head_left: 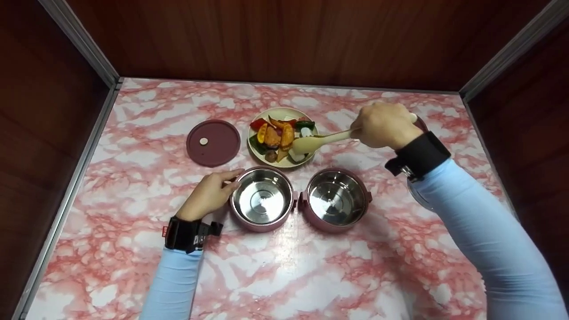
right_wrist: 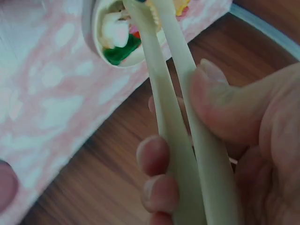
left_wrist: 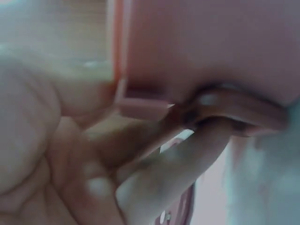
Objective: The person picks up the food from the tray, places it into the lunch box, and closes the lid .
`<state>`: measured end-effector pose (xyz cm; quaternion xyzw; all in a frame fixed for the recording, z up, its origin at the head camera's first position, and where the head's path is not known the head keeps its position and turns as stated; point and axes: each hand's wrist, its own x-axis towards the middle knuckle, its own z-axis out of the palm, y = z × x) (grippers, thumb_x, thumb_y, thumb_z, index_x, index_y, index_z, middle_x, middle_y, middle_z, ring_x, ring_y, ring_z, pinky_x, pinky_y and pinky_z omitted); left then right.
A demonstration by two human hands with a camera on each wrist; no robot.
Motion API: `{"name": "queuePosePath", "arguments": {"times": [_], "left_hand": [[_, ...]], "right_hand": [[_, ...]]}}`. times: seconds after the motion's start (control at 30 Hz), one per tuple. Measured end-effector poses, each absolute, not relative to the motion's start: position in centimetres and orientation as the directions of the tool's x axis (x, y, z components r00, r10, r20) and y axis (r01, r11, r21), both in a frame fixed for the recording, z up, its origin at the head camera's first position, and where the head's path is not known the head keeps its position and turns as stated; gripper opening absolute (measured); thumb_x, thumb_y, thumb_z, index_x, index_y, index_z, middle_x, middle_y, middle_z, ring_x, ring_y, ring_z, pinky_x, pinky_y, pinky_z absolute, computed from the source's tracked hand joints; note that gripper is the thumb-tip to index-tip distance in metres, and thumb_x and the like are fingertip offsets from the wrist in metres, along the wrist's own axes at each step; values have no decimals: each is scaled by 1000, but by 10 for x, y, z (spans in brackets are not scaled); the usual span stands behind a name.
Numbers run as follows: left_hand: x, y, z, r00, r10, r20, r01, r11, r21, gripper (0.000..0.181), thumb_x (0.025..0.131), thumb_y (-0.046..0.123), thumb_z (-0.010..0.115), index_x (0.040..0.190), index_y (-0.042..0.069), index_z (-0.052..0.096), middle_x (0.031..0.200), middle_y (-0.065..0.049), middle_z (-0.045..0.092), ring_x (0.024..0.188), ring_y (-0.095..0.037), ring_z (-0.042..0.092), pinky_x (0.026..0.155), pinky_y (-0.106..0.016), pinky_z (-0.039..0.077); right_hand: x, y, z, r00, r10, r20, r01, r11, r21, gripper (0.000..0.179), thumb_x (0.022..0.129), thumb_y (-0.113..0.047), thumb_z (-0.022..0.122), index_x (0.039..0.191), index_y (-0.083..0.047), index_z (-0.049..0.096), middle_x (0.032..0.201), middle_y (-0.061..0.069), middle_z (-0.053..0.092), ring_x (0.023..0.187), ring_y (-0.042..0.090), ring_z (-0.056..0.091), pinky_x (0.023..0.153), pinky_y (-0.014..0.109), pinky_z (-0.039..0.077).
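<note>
In the head view my right hand grips cream-coloured tongs, whose broad ends reach over the right side of a plate of mixed food. The right wrist view shows both arms of the tongs between thumb and fingers. My left hand holds the left steel-lined pink pot at its left side, thumb by the rim. In the left wrist view its fingers bend around a latch-like handle on the pot's wall. A matching pot stands just right of it.
A dark red round lid with a pale knob lies left of the plate. Behind the right wrist another dark red round piece is mostly hidden. A round rim shows beside the right sleeve. Brown walls with metal edging enclose the marbled tabletop.
</note>
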<state>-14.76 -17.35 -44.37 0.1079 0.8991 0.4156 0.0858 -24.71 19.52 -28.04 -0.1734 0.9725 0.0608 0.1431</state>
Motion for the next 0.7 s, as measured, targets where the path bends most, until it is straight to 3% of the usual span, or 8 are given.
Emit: {"name": "queuePosePath", "arguments": {"times": [0.17, 0.37, 0.53, 0.6, 0.7], "left_hand": [[-139, -172, -447, -989, 148, -5, 90, 628, 773, 32, 96, 19, 66, 126, 8, 69, 110, -16, 70, 91, -29, 64, 84, -45, 51], [-132, -171, -445, -999, 45, 11, 37, 649, 760, 25, 95, 26, 68, 114, 13, 76, 112, -10, 71, 109, -29, 65, 90, -48, 51], [-131, -171, -439, -998, 59, -6, 39, 729, 684, 23, 96, 34, 66, 105, 17, 79, 99, -8, 74, 87, -28, 69, 76, -47, 53], [-133, -171, -437, -996, 79, -43, 31, 747, 664, 26, 97, 34, 63, 96, 17, 82, 80, -7, 74, 71, -25, 64, 65, -43, 50], [-136, -172, -435, -984, 124, -127, 6, 740, 673, 36, 100, 32, 59, 75, 13, 76, 57, -1, 56, 58, -19, 52, 56, -36, 42]], "right_hand": [[-239, 225, -292, -925, -305, -226, -294, 952, -82, 27, 93, -36, 63, 115, -28, 77, 102, 8, 73, 90, 30, 63, 64, 52, 49], [-221, 239, -297, -930, -324, -176, -275, 927, -253, 26, 95, -39, 65, 112, -24, 78, 89, 3, 69, 79, 23, 56, 67, 41, 43], [-200, 232, -294, -920, -348, -180, -288, 912, -292, 26, 94, -40, 66, 114, -26, 77, 91, 1, 72, 74, 22, 53, 64, 37, 39], [-193, 226, -293, -916, -352, -190, -292, 913, -285, 25, 94, -41, 66, 114, -29, 77, 93, 0, 73, 75, 21, 54, 62, 38, 40], [-182, 212, -294, -906, -360, -223, -296, 915, -275, 25, 93, -42, 67, 115, -33, 76, 91, -2, 73, 74, 21, 56, 59, 39, 41]]}}
